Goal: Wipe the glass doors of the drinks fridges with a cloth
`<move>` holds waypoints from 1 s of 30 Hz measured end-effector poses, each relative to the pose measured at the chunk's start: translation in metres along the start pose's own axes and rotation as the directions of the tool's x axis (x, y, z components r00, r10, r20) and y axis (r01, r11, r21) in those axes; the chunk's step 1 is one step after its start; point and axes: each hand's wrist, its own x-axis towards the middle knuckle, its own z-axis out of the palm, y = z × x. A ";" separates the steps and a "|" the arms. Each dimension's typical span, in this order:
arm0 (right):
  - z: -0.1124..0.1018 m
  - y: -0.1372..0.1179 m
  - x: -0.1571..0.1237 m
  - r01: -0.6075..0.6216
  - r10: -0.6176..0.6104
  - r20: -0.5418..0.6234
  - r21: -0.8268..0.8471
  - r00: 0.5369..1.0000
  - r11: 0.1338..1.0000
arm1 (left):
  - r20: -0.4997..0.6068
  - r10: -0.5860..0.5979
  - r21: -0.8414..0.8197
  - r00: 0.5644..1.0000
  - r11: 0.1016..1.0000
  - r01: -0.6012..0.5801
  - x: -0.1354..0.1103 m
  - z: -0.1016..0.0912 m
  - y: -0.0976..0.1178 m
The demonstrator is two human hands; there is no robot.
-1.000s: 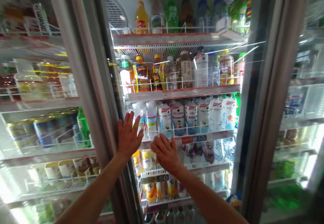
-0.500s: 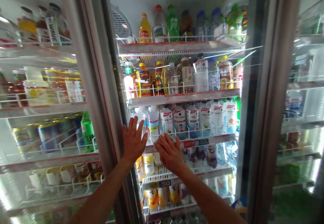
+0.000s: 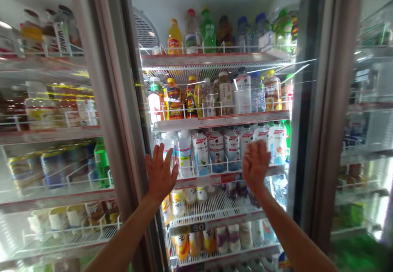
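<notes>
My left hand (image 3: 161,173) is spread open with its palm toward the glass door of a drinks fridge, near the door's left metal frame (image 3: 123,112). It seems to rest on the glass and holds nothing. My right hand (image 3: 257,167) is farther right at the same height, in front of the row of white-labelled bottles (image 3: 216,151). Its fingers are bent together and smeared by motion. A pale patch shows by its fingertips, but what it is stays unclear. The bottles stand on the shelf behind the glass.
More shelves of bottles stand above and below, with a dark "50" price tag (image 3: 198,227) on a lower shelf edge. A second fridge bay with cans (image 3: 55,167) is at the left. Another metal door frame (image 3: 334,112) rises at the right.
My right hand has swept right across the glass, from beside my left hand to the right-hand bottles. The left hand stays in nearly the same place.
</notes>
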 end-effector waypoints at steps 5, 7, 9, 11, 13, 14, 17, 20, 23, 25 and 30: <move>0.002 -0.015 -0.011 0.335 -0.339 0.110 0.051 0.934 0.941 | -0.014 0.097 -0.120 0.995 0.988 -0.098 0.028 0.014 0.038; -0.001 0.016 0.002 0.248 -0.247 0.009 -0.026 0.969 0.968 | 0.003 0.094 -0.119 0.996 0.989 -0.093 0.038 0.021 0.050; -0.005 0.053 0.020 0.079 -0.090 -0.117 -0.093 0.989 0.993 | 0.025 0.074 -0.093 0.997 0.993 -0.071 0.043 0.027 0.057; -0.006 0.075 0.035 -0.076 0.050 -0.216 -0.114 0.975 0.991 | 0.036 0.060 -0.071 0.998 0.996 -0.058 0.044 0.030 0.058; -0.005 0.073 0.040 -0.116 0.089 -0.239 -0.101 0.967 0.988 | 0.034 0.057 -0.060 0.998 0.997 -0.055 0.043 0.031 0.057; -0.003 0.064 0.039 -0.086 0.064 -0.220 -0.089 0.973 0.992 | 0.030 0.059 -0.055 0.998 0.997 -0.058 0.043 0.031 0.057; -0.001 0.028 0.025 0.150 -0.151 -0.038 -0.026 0.988 0.988 | 0.008 0.073 -0.041 0.997 0.997 -0.072 0.044 0.030 0.056; -0.006 0.025 0.019 0.324 -0.324 0.097 0.017 0.941 0.946 | -0.003 0.078 -0.040 0.997 0.996 -0.078 0.045 0.029 0.056; -0.015 0.071 0.033 0.125 -0.127 -0.026 -0.081 0.992 0.989 | 0.000 0.064 -0.048 0.998 0.997 -0.064 0.046 0.028 0.056; -0.018 0.103 0.048 -0.108 0.089 -0.160 -0.116 0.983 0.987 | 0.009 0.045 -0.053 0.999 0.998 -0.044 0.045 0.028 0.057; -0.005 0.077 0.058 -0.061 0.050 -0.173 -0.063 0.984 0.996 | 0.006 0.042 -0.044 0.999 0.998 -0.041 0.045 0.029 0.057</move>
